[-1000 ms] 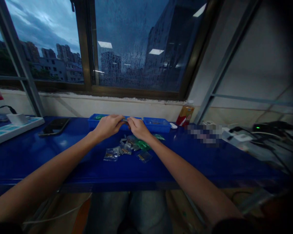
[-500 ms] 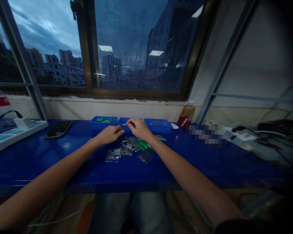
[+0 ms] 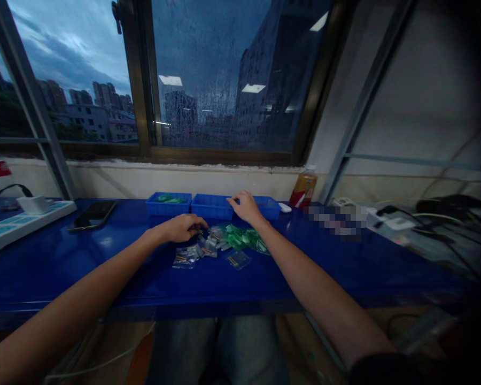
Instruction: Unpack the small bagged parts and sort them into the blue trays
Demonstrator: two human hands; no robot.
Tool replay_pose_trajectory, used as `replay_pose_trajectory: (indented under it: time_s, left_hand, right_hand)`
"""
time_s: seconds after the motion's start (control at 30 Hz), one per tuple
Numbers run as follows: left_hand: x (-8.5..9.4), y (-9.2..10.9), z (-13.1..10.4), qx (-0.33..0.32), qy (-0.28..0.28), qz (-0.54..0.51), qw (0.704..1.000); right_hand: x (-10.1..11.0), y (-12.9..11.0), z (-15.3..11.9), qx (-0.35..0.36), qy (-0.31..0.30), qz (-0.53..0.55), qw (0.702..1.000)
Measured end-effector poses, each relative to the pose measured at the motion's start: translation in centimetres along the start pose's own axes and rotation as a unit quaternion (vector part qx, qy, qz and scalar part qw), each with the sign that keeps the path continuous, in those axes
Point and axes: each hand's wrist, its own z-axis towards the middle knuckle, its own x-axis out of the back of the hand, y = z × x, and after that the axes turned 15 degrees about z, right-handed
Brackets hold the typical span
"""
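Note:
My left hand (image 3: 184, 228) is low over the left side of a pile of small clear plastic bags (image 3: 208, 246), its fingers bent and a little apart, the fingertips at the bags; I see nothing held in them. My right hand (image 3: 245, 206) is raised at the right end of the middle blue bin (image 3: 212, 207), thumb and fingertips pressed together. Whatever is between them, if anything, is too small to make out. Green plastic packets (image 3: 240, 238) lie below that hand, partly behind its wrist. Nearer the front lies a clear bag with thin brass-coloured pieces (image 3: 238, 260).
A left blue bin (image 3: 169, 204) contains green packets; a right blue bin (image 3: 269, 209) is partly behind my right hand. Around them are a phone (image 3: 92, 215), a power strip (image 3: 28, 222), a drink bottle (image 3: 303, 187) and a small white object (image 3: 284, 207). Cables lie at right.
My hands have moved apart. The left went down to the clear bags; the right shifted right, from in front of the middle bin to its right end. The small thing at its fingertips no longer shows.

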Motion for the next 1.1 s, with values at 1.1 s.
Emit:
replay_pose_trajectory:
  time_s: [1.1]
  left_hand:
    - [0.4,0.6,0.3,0.095,0.212,-0.084,0.969]
  right_hand:
    - [-1.8,-7.7,-2.2,0.142,-0.136,0.108,0.975]
